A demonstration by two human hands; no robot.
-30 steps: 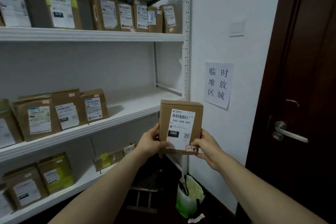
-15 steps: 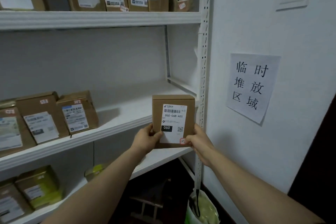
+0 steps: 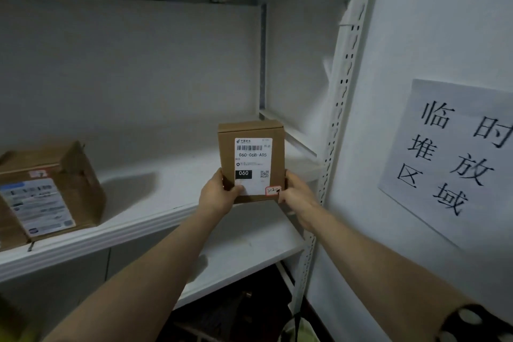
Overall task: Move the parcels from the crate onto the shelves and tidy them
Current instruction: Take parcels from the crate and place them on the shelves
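A small brown cardboard parcel with a white label reading 060-06B-A05 stands upright at the right end of the middle shelf, over its front edge. My left hand grips its lower left corner, thumb on the label. My right hand grips the lower right corner beside a small red-edged sticker. Whether the parcel's base touches the shelf board is hidden by my hands. The crate is out of view.
Another labelled brown parcel leans on the same shelf at far left, with bare board between. A white perforated upright bounds the shelf on the right. A paper sign hangs on the wall. A lower shelf sits below.
I have stepped closer and both hands have carried the parcel forward and up, from in front of the rack to the right end of the middle shelf.
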